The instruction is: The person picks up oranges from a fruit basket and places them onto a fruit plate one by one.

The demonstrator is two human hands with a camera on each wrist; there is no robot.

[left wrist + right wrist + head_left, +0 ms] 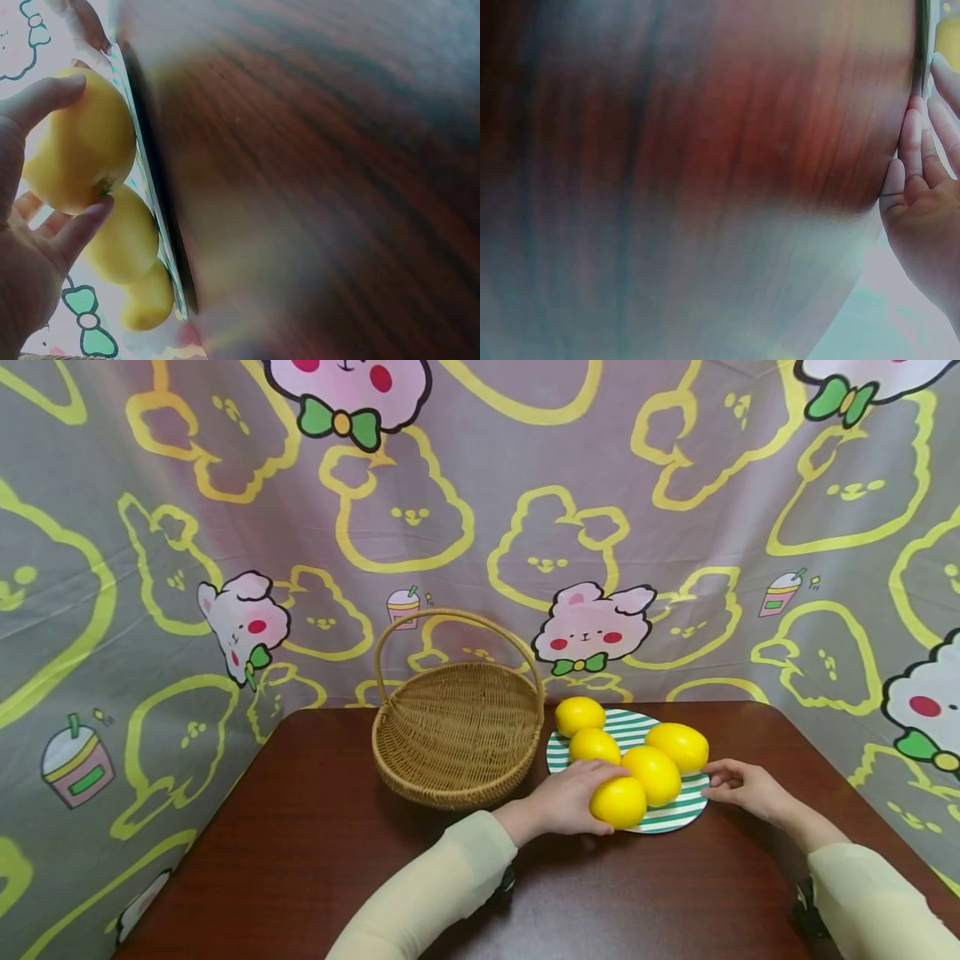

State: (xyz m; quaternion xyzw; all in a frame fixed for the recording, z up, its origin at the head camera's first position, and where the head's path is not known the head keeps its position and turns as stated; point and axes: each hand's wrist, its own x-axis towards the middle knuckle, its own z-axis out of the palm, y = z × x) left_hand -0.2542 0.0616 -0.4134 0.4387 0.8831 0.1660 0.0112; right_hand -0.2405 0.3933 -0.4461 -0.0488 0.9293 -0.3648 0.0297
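Note:
Several yellow lemons lie on a round plate [678,814] with green and white stripes. My left hand [566,797] grips the nearest lemon [619,803] at the plate's front left, its thumb and fingers spread around the fruit. In the left wrist view, that lemon [86,146] shows its stem end between thumb and fingertips. Another lemon [651,776] sits right behind it, overlapping it in the head view. My right hand [753,791] is at the plate's right edge, fingers loosely extended with the fingertips right at the rim; it holds no lemon.
To the left of the plate stands a wicker basket [457,735] with a tall arched handle, tilted so its inside faces forward. Both rest on a dark red-brown wooden table [315,843]. A cartoon-printed cloth [480,535] hangs behind and at both sides.

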